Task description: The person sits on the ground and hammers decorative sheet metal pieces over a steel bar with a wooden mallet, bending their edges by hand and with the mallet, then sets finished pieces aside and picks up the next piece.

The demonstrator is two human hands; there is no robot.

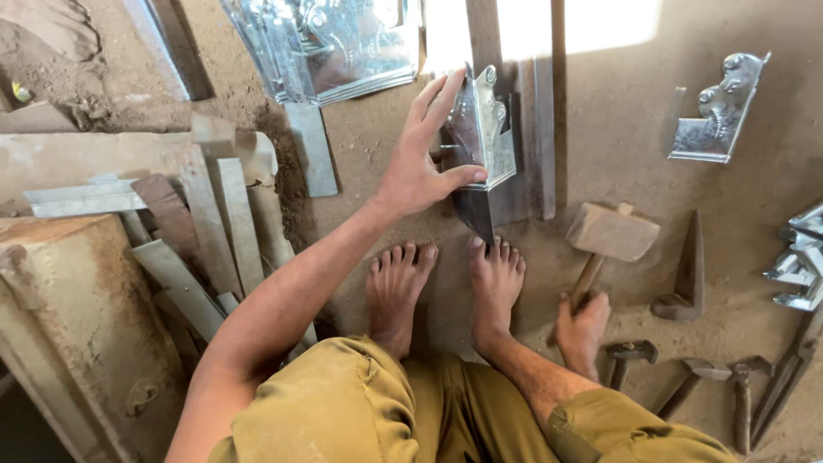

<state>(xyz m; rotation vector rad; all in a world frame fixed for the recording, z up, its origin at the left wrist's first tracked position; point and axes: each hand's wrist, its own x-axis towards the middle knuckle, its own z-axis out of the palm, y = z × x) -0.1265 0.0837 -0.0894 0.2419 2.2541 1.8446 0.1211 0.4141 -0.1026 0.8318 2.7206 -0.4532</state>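
- Left hand (420,167): reaching forward with fingers spread, thumb and fingers pressing against the bracket (484,129), a shiny embossed sheet-metal piece that is standing upright on a dark steel stake (477,210).
- Stake: sitting on the dirt floor (617,120) just ahead of the person's bare feet (446,287), its pointed lower end nearly touching the toes.
- Right hand (583,326): closing around the handle of the mallet (610,233), whose wooden block head is resting on the floor to the right of the stake.
- Iron wedge (686,274): lying just right of the mallet.
- Hammers (686,381): lying in a row near the right hand.
- Second bracket (718,107): lying flat, well apart, upper right.
- Metal strips (206,223): lying piled at left, beside a rusty box (77,334).
- Embossed sheets (330,43): lying stacked at top.
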